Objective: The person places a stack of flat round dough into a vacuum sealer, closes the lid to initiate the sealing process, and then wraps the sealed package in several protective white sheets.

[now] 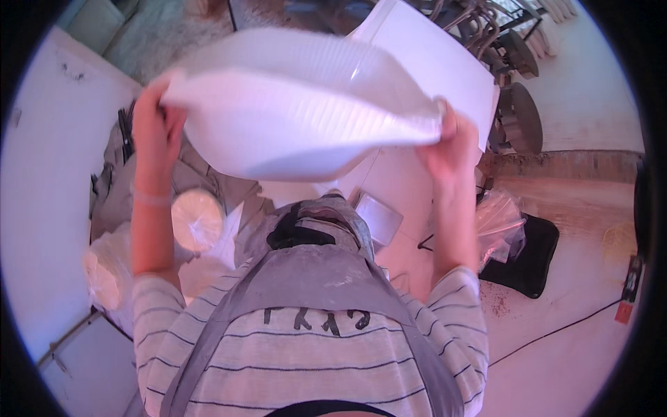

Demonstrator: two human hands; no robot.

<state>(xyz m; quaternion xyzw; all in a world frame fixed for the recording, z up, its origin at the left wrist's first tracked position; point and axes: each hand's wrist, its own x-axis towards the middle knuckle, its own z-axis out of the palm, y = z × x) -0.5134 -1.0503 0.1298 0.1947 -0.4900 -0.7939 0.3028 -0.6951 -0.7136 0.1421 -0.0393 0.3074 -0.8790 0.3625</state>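
Note:
Raised in front of me is a wide white vessel point(292, 130) with finely ribbed walls. Motion blur leaves it unclear whether it is a soft plastic basin or a stiff bag. Its mouth gapes, drawn to a point at either end. My left hand point(156, 114) grips the left end of the rim, and my right hand point(452, 138) pinches the right end. The underside is off the floor and hides part of what lies behind. Below it, a grey apron point(312, 276) covers my striped shirt.
At the upper right, a white table point(417, 57) stands beside metal stools point(516, 114). To my left lies a plastic-wrapped round block point(197, 220). A metal box point(378, 216) rests on the floor. On the right are a clear plastic bag point(497, 221), a black pad point(536, 260) and a cable point(552, 331).

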